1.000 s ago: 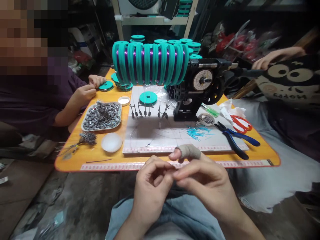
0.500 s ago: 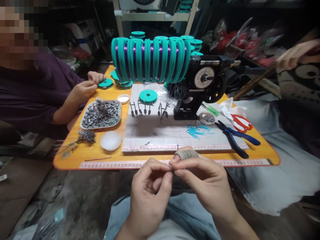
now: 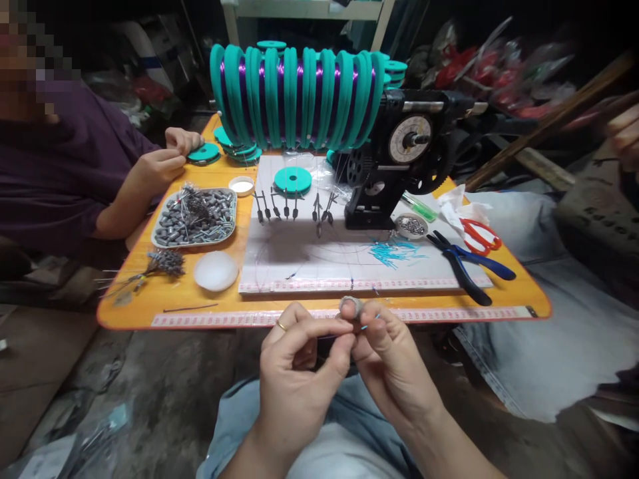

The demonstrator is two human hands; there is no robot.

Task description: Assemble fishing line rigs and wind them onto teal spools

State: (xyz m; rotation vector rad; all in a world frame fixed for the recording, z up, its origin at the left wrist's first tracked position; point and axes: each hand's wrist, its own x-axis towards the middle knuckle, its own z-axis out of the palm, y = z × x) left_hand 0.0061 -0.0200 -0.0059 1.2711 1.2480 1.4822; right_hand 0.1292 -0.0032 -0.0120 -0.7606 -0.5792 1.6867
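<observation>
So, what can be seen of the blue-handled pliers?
The pliers have a dark, metal-looking head and two long, curved grips, blue and black, seemingly plastic- or rubber-coated. They lie with jaws slightly parted and handles spread, the head over the white board and pointing away from the wearer. Both handle ends reach past its edges, over the orange table. Neither the left hand nor the right hand touches them.

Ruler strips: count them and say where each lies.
2: one ruler strip on the near edge of the white board, another strip on the near edge of the orange table, partly hidden by fingers.
</observation>
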